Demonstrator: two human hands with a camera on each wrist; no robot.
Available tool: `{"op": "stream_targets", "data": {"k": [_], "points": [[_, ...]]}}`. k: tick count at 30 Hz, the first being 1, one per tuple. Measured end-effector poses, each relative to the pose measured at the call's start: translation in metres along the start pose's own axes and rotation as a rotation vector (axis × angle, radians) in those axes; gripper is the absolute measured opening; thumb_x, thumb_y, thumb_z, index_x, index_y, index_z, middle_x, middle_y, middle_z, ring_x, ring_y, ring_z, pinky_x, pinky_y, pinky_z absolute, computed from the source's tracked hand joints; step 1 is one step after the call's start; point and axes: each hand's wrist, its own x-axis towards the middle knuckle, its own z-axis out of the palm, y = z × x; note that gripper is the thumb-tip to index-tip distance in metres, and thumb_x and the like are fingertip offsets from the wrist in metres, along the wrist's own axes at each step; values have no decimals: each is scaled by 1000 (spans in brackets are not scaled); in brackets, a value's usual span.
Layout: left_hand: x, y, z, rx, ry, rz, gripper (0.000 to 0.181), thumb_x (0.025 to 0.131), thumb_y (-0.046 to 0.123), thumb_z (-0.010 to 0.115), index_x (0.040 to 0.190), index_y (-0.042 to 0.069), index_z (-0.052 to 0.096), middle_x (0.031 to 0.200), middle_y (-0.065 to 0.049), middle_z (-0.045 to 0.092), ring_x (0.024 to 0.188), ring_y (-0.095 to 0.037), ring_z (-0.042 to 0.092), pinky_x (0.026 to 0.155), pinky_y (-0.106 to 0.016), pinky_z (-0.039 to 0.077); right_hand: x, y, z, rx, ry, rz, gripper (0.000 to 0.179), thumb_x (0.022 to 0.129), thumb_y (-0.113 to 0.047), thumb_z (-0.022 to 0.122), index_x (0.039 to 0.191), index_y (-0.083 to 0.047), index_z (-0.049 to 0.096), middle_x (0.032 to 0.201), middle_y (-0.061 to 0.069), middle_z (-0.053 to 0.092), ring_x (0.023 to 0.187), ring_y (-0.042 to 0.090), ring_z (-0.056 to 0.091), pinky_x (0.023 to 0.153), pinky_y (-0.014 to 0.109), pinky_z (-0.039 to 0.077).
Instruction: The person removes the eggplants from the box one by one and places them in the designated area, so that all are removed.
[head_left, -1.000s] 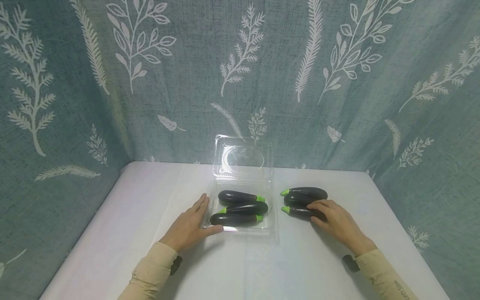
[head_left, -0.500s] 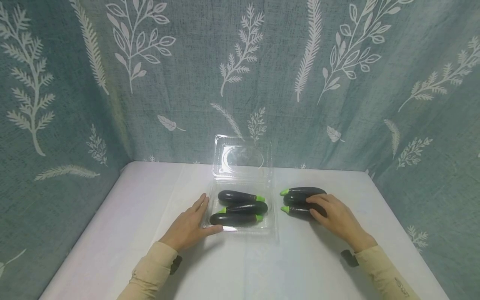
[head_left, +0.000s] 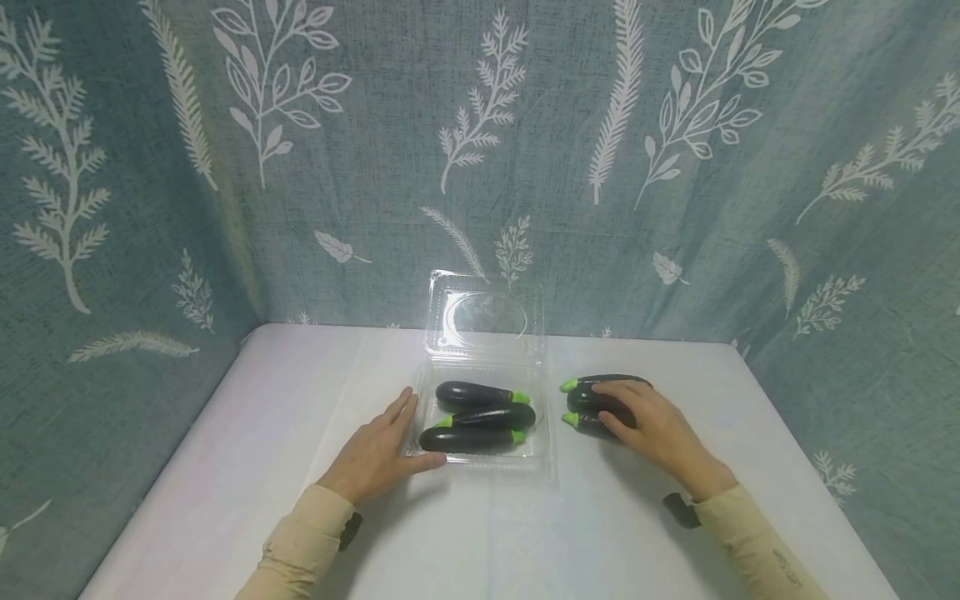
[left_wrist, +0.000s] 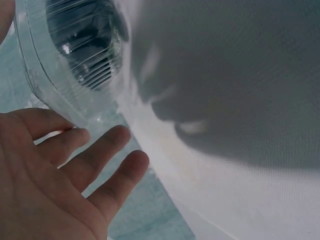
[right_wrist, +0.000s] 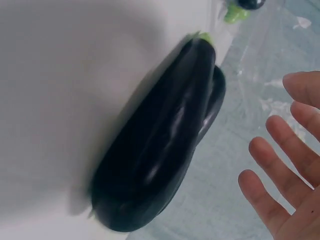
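A clear plastic clamshell box (head_left: 487, 459) stands with its lid raised, and three dark eggplants (head_left: 472, 439) lie inside it. My left hand (head_left: 378, 450) rests at the box's left side, thumb at the front corner; in the left wrist view its fingers (left_wrist: 100, 155) are loosely extended by the clear wall (left_wrist: 37, 75). To the right of the box, three more eggplants (head_left: 588, 422) lie close together. Over their right ends is my right hand (head_left: 660, 429). The right wrist view shows its fingers (right_wrist: 280, 170) spread, apart from the nearest eggplant (right_wrist: 155, 135).
White cloth covers the table (head_left: 487, 533). Behind it hangs a teal curtain (head_left: 390, 250) with white leaf patterns, which the raised lid (head_left: 487, 317) stands near. Curtain also closes in both sides.
My right hand has shifted left over the eggplants on the right. My left hand and the box stay where they were.
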Motion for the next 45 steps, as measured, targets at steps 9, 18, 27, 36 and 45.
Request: {"op": "stream_targets", "data": {"k": [9,18,27,36,45], "points": [[0,1,1,-32,-11,-10,110,85,72,65,158,-2,28,167,-14,21,139,-48,40,114,-58,35,14,-12,6,31,-29,18,41,91,-21,78,130,-13,67,125,5,68,119,26,62,101,47,51],[0,1,0,-42,-5,-7,108,86,69,67,158,-2,28,166,-15,22,139,-47,41,114,-57,35,38,-25,8,81,-85,14,50,95,-24,75,141,-14,58,136,6,61,128,24,56,105,44,49],[0,-1,2,-44,-2,-8,109,85,69,67,158,-2,28,166,-15,22,140,-46,41,114,-58,35,72,-42,13,167,-147,-29,56,98,-28,71,147,-11,51,145,5,54,136,22,49,110,42,44],[0,1,1,-43,-16,-15,112,84,74,64,158,-1,27,167,-14,20,140,-46,40,115,-57,35,95,-60,30,183,-214,33,61,99,-34,68,152,-15,45,152,4,48,142,24,43,115,44,39],[0,1,0,-26,-8,-7,109,85,71,66,157,-2,29,166,-16,23,138,-46,42,113,-57,37,120,-76,46,209,-244,7,61,98,-32,70,150,-12,47,148,8,52,139,25,47,115,42,39]]}}
